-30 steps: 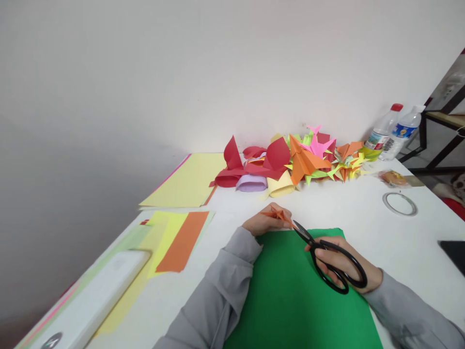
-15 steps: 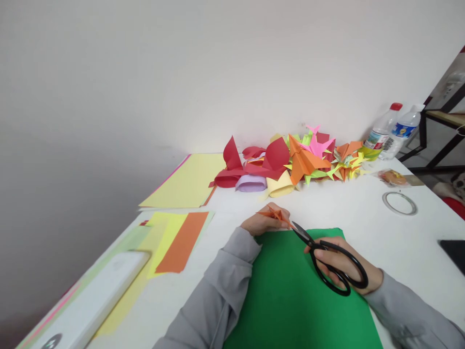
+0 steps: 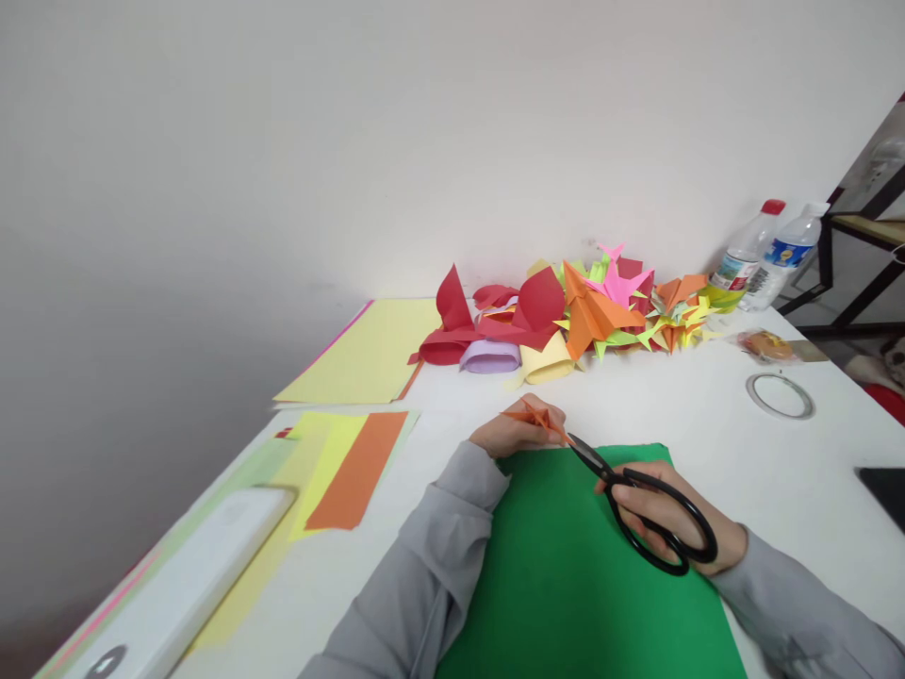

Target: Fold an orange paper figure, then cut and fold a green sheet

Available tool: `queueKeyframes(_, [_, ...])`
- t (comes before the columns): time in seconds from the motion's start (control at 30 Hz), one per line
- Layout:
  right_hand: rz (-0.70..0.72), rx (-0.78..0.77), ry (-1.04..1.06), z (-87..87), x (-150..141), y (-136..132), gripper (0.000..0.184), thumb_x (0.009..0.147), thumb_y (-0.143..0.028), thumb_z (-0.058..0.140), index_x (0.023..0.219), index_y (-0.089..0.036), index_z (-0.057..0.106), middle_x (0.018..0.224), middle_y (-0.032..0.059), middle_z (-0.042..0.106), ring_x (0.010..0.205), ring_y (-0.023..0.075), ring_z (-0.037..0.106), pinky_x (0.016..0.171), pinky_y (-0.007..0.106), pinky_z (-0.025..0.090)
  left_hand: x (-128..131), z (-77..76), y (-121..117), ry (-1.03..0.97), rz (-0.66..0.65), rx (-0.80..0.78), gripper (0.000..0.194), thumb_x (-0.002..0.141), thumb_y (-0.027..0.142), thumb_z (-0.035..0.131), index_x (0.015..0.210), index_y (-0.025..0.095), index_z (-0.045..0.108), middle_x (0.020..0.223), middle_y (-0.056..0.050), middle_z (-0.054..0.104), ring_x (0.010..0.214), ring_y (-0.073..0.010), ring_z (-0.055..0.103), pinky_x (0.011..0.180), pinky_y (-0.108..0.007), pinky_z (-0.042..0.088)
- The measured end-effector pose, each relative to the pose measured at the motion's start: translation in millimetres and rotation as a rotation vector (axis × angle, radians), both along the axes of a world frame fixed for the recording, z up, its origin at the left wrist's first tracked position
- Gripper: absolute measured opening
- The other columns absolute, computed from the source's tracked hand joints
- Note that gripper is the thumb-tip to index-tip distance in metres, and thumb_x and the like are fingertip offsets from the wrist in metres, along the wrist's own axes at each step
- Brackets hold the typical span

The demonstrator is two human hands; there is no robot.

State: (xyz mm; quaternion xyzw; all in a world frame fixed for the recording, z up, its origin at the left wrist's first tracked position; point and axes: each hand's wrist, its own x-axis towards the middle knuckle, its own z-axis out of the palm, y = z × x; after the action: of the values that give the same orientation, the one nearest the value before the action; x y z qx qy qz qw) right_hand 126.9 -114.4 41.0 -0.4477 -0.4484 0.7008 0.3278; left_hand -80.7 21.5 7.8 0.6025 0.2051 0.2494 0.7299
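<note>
Between the fingers of my left hand (image 3: 515,429) is a small folded piece of orange paper (image 3: 538,415) with pointed ends. My right hand (image 3: 671,514) is closed around a pair of black-handled scissors (image 3: 600,467), fingers through the loops. The scissors' tips meet the lower right point of the orange paper, and the blades look nearly closed. Under both hands lies a large green sheet (image 3: 586,566). Part of the orange paper is hidden by my left fingers.
Folded paper planes and stars (image 3: 600,302) and red paper shapes (image 3: 487,330) line the wall. At right stand two bottles (image 3: 784,255), near a tape roll (image 3: 780,396). Coloured strips (image 3: 357,471), a yellow sheet (image 3: 360,349) and a long white object (image 3: 205,575) lie left.
The scissor blades have closed somewhat at the orange paper's point, and the handle loops sit closer together. My left hand has barely moved. The view has shifted very slightly.
</note>
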Motion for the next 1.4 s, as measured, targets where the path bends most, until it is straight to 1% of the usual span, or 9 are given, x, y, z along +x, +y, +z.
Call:
queueKeyframes(0.23, [0.01,0.007,0.014,-1.3,-0.7,-0.7,0.046,0.075,-0.059,0.067,0.078,-0.015,0.058,0.041,-0.0093,0.043,0.026,0.0025,0.029,0.026,0.015,0.02,0.3,1.0,0.4,0.01,-0.001,-0.013,0.025,0.06,0.034,0.084,0.062,0.011,0.075,0.054,-0.001,0.053,0.048,-0.0077,0.041,0.044,-0.023,0.021])
queueKeyframes(0.37, [0.014,0.027,0.021,-1.1,-1.2,-1.3,0.046,0.077,-0.058,0.066,0.065,-0.017,0.051,0.037,-0.0093,0.04,0.026,0.0019,0.027,0.026,0.015,0.019,-0.3,0.5,0.9,0.014,0.0,0.002,0.025,0.06,0.035,0.083,0.063,0.011,0.075,0.055,-0.002,0.054,0.05,-0.0083,0.042,0.045,-0.024,0.021])
queueKeyframes(0.47, [0.023,0.048,0.025,-1.6,-1.0,-1.4,0.047,0.078,-0.057,0.065,0.061,-0.018,0.047,0.037,-0.0094,0.039,0.026,0.0018,0.027,0.027,0.016,0.018,-1.0,0.0,0.9,0.012,-0.001,-0.006,0.024,0.06,0.034,0.083,0.062,0.011,0.074,0.055,-0.002,0.053,0.049,-0.0081,0.041,0.044,-0.024,0.02])
queueKeyframes(0.6, [0.02,0.034,0.026,-4.0,0.4,-1.6,0.046,0.079,-0.056,0.065,0.06,-0.018,0.046,0.038,-0.0093,0.039,0.027,0.0016,0.026,0.027,0.016,0.017,-1.7,-0.8,1.1,0.003,-0.01,0.0,0.023,0.062,0.033,0.083,0.064,0.011,0.075,0.055,-0.001,0.052,0.049,-0.0079,0.041,0.044,-0.024,0.02])
queueKeyframes(0.87, [0.033,0.04,0.024,-6.3,1.9,-1.9,0.043,0.08,-0.054,0.065,0.065,-0.016,0.053,0.039,-0.0094,0.039,0.027,0.0021,0.027,0.028,0.017,0.017,-1.2,-1.1,1.7,0.009,-0.016,0.016,0.024,0.061,0.032,0.082,0.063,0.01,0.073,0.055,-0.001,0.052,0.048,-0.0075,0.04,0.044,-0.023,0.02])
queueKeyframes(1.07, [0.028,0.061,0.036,-7.0,0.8,-2.2,0.043,0.08,-0.054,0.065,0.065,-0.016,0.053,0.034,-0.0107,0.035,0.027,0.0016,0.023,0.029,0.017,0.016,-1.2,-0.6,1.8,0.018,-0.016,0.025,0.024,0.06,0.032,0.082,0.06,0.01,0.073,0.053,-0.001,0.051,0.049,-0.0082,0.04,0.044,-0.024,0.02])
queueKeyframes(1.17, [0.033,0.031,0.056,-7.9,2.0,-1.6,0.04,0.079,-0.054,0.067,0.074,-0.016,0.055,0.039,-0.0107,0.04,0.026,0.0015,0.025,0.027,0.016,0.018,-1.5,0.7,1.4,0.027,-0.015,0.024,0.024,0.061,0.033,0.082,0.061,0.011,0.073,0.054,-0.001,0.051,0.048,-0.0083,0.039,0.044,-0.024,0.019])
queueKeyframes(1.27, [0.065,-0.007,0.044,-7.0,3.3,-0.6,0.043,0.076,-0.054,0.07,0.086,-0.014,0.058,0.047,-0.008,0.051,0.025,0.0025,0.034,0.026,0.015,0.025,-1.7,2.1,1.2,0.028,-0.019,0.031,0.025,0.06,0.034,0.082,0.061,0.011,0.073,0.052,-0.001,0.05,0.048,-0.0085,0.039,0.045,-0.025,0.019])
queueKeyframes(1.4, [0.084,-0.018,0.044,-7.1,2.4,-1.0,0.05,0.076,-0.061,0.066,0.087,-0.013,0.057,0.056,-0.0013,0.063,0.027,0.0034,0.039,0.026,0.015,0.029,-1.6,2.3,1.6,0.05,-0.03,0.037,0.027,0.059,0.036,0.082,0.061,0.011,0.073,0.051,-0.001,0.049,0.048,-0.0085,0.038,0.045,-0.025,0.019])
